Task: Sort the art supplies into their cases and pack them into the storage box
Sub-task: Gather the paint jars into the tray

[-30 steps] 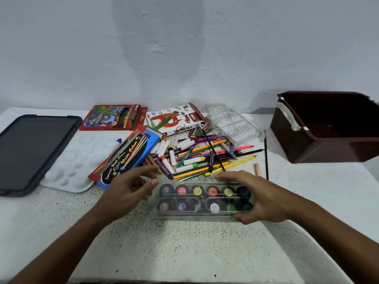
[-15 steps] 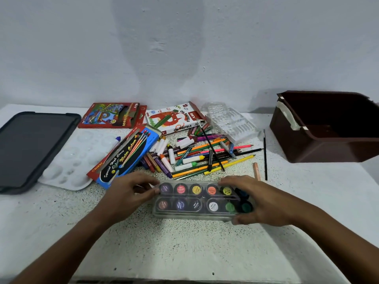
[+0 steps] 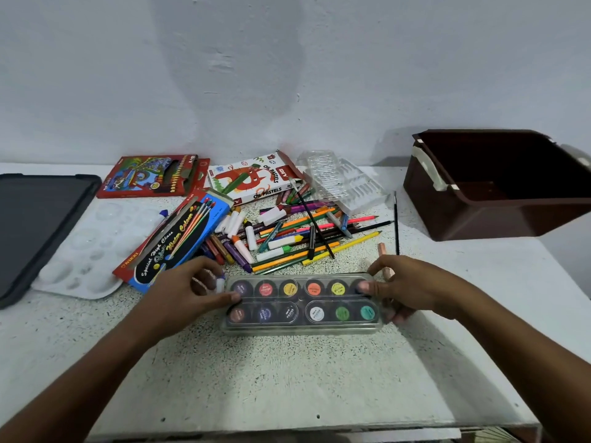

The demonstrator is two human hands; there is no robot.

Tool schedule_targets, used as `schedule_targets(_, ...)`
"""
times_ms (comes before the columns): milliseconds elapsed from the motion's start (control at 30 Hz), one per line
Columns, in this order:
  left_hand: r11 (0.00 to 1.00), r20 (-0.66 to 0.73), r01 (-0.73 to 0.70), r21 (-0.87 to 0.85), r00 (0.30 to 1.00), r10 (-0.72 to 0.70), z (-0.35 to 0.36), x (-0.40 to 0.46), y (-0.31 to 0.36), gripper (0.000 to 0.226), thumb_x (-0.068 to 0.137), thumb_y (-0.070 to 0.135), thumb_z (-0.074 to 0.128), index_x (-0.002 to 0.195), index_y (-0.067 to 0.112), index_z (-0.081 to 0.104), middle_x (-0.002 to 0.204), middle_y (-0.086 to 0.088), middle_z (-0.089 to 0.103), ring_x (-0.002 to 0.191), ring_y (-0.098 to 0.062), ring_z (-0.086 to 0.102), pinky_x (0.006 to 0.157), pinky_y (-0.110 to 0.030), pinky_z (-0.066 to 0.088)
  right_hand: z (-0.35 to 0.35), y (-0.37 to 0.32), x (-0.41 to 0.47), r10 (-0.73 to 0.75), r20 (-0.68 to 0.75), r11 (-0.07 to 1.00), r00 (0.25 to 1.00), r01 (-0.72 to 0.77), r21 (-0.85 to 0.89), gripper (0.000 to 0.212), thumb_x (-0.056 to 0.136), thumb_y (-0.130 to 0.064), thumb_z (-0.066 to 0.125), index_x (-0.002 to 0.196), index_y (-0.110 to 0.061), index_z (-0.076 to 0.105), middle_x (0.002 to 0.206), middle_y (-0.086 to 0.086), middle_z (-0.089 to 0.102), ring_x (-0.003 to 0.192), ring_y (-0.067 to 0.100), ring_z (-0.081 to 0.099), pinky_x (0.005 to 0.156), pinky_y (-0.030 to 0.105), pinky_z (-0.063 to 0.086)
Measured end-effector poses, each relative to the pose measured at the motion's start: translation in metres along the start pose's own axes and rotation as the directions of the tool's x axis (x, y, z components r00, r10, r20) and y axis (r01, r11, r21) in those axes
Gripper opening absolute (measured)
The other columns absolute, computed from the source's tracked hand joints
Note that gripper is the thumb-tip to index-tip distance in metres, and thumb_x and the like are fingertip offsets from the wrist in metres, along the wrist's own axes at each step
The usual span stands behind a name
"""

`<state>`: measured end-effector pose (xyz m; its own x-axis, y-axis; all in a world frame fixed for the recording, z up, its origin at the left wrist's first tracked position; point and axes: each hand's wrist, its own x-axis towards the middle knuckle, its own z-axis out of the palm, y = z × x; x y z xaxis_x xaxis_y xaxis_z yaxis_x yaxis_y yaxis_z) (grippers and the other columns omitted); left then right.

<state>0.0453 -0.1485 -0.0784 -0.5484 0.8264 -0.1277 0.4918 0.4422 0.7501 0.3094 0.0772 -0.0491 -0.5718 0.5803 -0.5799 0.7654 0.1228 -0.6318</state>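
Observation:
A clear plastic case of poster paint pots (image 3: 302,303) lies flat on the speckled table in front of me. My left hand (image 3: 188,294) grips its left end, thumb on the lid. My right hand (image 3: 406,287) grips its right end the same way. Behind the case lies a loose pile of pencils, crayons and brushes (image 3: 287,235). An open brown storage box (image 3: 499,183) stands at the far right, with nothing visible inside.
A blue water colour brush box (image 3: 179,238) lies on a white mixing palette (image 3: 92,251). A dark tablet (image 3: 35,228) is at far left. A red pencil box (image 3: 150,175), an oil pastels box (image 3: 256,179) and a clear insert tray (image 3: 345,183) sit by the wall.
My hands have slid outward to the two ends of the paint case, uncovering the pots at its right end. The case has stayed where it was on the table.

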Motion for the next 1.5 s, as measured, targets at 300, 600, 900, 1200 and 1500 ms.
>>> schedule_targets(300,0.966,0.125,0.225,-0.126,0.970,-0.209,-0.006,-0.007,0.018,0.038,0.069,0.032,0.079,0.099,0.019,0.060,0.072,-0.002,0.075,0.063,-0.018,0.072,0.059,-0.028,0.055,0.000,-0.009,0.000,0.017,-0.077,0.998,0.997,-0.022,-0.062,0.046,0.078,-0.029,0.076,0.114,-0.017,0.050,0.072,0.019,0.070,0.057,0.031,0.069,0.052,0.038,0.058)
schedule_targets(600,0.933,0.192,0.309,-0.182,0.942,-0.275,-0.011,-0.007,0.020,0.045,0.062,0.027,0.079,0.102,0.014,0.061,0.076,-0.008,0.075,0.068,-0.024,0.073,0.076,-0.043,0.058,-0.003,-0.011,0.000,0.040,-0.004,0.997,0.999,-0.040,-0.065,0.051,0.076,-0.028,0.078,0.117,-0.016,0.050,0.076,0.022,0.070,0.058,0.030,0.067,0.059,0.042,0.060)
schedule_targets(900,0.877,0.300,0.446,-0.179,0.874,-0.383,-0.019,-0.004,0.021,0.035,0.063,0.025,0.078,0.084,-0.003,0.073,0.076,-0.018,0.074,0.066,-0.026,0.071,0.055,-0.026,0.057,-0.003,-0.016,-0.003,0.077,0.009,0.991,0.997,-0.075,-0.112,0.060,0.074,-0.025,0.080,0.123,-0.016,0.045,0.081,0.022,0.067,0.055,0.028,0.065,0.056,0.040,0.059)
schedule_targets(1200,0.935,0.272,0.350,-0.064,0.907,-0.321,-0.016,-0.003,0.034,0.027,0.092,0.018,0.062,0.079,-0.002,0.074,0.070,-0.015,0.073,0.063,-0.027,0.072,0.055,-0.027,0.057,-0.005,-0.020,0.000,0.088,0.025,0.989,0.996,-0.084,-0.118,0.062,0.073,-0.022,0.081,0.124,-0.016,0.045,0.078,0.022,0.067,0.054,0.027,0.065,0.053,0.037,0.058)
schedule_targets(1500,0.898,0.305,0.001,0.439,0.940,-0.150,-0.003,-0.004,0.043,0.032,0.094,0.032,0.059,0.071,0.012,0.071,0.059,0.000,0.071,0.050,-0.004,0.067,0.064,-0.022,0.058,0.000,-0.035,0.002,0.094,0.006,0.969,0.996,-0.090,-0.229,0.067,0.077,-0.014,0.079,0.132,-0.018,0.040,0.072,0.019,0.067,0.055,0.029,0.066,0.058,0.040,0.060)
